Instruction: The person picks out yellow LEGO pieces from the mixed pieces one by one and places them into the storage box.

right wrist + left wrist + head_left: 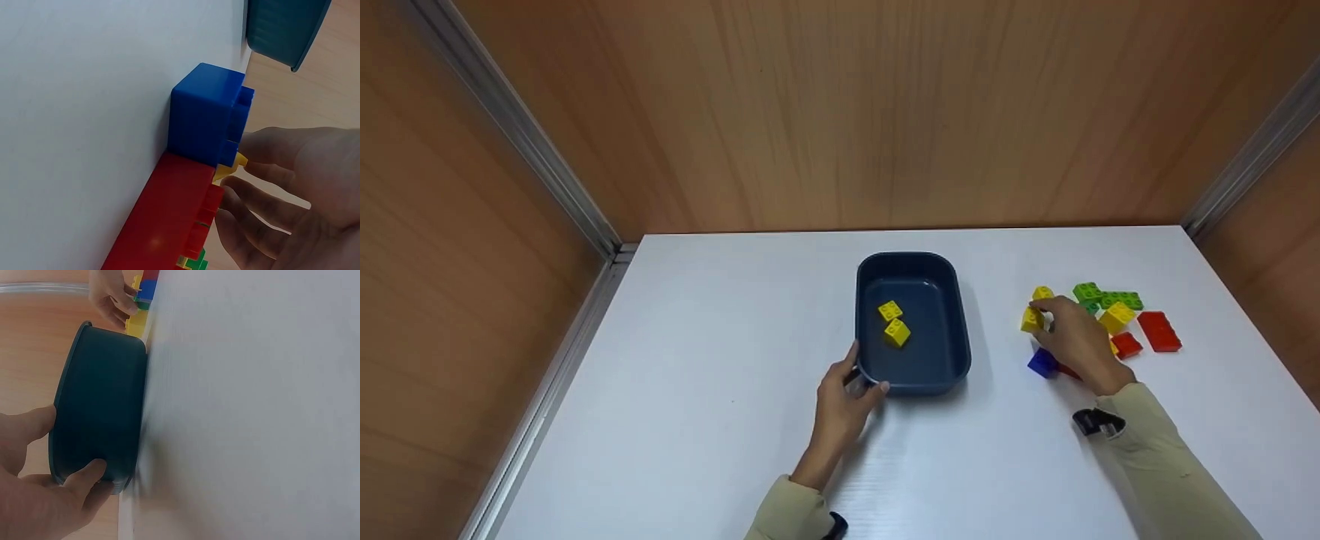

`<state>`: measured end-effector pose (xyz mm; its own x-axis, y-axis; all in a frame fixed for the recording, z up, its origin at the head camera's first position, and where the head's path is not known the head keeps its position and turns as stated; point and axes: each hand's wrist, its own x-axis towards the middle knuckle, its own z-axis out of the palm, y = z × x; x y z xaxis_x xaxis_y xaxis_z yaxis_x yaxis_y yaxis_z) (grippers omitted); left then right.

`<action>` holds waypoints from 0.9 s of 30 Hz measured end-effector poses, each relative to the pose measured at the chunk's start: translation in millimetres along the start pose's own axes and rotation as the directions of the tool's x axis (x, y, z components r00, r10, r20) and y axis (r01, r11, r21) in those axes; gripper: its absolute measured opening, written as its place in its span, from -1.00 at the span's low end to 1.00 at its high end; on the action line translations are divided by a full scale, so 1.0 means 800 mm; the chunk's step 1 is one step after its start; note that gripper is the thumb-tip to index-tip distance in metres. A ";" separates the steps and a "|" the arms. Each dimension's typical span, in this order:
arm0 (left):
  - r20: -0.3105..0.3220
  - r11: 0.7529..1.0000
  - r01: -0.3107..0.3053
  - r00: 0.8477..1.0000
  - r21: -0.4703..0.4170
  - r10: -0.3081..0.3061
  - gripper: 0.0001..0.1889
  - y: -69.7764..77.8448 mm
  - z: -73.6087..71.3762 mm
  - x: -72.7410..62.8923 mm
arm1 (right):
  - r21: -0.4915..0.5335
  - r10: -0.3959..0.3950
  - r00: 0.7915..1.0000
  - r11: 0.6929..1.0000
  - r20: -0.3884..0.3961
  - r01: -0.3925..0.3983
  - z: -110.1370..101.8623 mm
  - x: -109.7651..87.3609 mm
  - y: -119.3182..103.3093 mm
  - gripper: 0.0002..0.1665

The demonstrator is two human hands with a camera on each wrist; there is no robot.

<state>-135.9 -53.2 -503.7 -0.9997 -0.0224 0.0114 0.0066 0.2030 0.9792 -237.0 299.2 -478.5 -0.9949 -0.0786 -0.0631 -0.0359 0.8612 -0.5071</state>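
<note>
A dark blue tray [915,375] stands on the table and holds two yellow toy bricks [897,333]. My left hand [844,405] grips the near left corner of the tray, thumb and fingers spread around its wall. Over the brick pile on the right, my right hand [1076,337] pinches a yellow toy brick [1031,320] between thumb and fingers. Most of that yellow brick hides behind a blue brick [202,124] in the right wrist view. A long red brick [160,208] lies against the blue one, just below my right hand.
Around my right hand lie green bricks [1121,300], another yellow brick [1117,318] and a flat red brick [1159,331]. A wooden panel [885,112] rises behind the white table [697,375], with metal-framed panels at both sides.
</note>
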 end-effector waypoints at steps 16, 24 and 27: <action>-0.007 0.999 -0.035 0.999 -0.014 0.035 -0.14 0.001 -0.001 -0.003 | -0.008 -0.011 1.000 1.000 -0.013 0.011 0.002 0.008 0.000 -0.54; -0.014 0.999 -0.034 0.999 0.018 0.034 -0.15 0.000 -0.001 -0.002 | -0.004 -0.026 1.000 1.000 -0.014 0.026 0.000 0.008 0.001 -0.54; -0.016 0.999 -0.031 0.999 0.031 0.032 -0.15 0.000 -0.001 -0.001 | -0.003 -0.041 0.999 0.999 -0.027 0.041 -0.003 0.007 -0.002 -0.54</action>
<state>-135.3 -53.8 -503.7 -0.9985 -0.0313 0.0457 0.0371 0.2340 0.9715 -242.8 298.5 -476.4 -0.9948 -0.1003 -0.0195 -0.0766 0.8585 -0.5070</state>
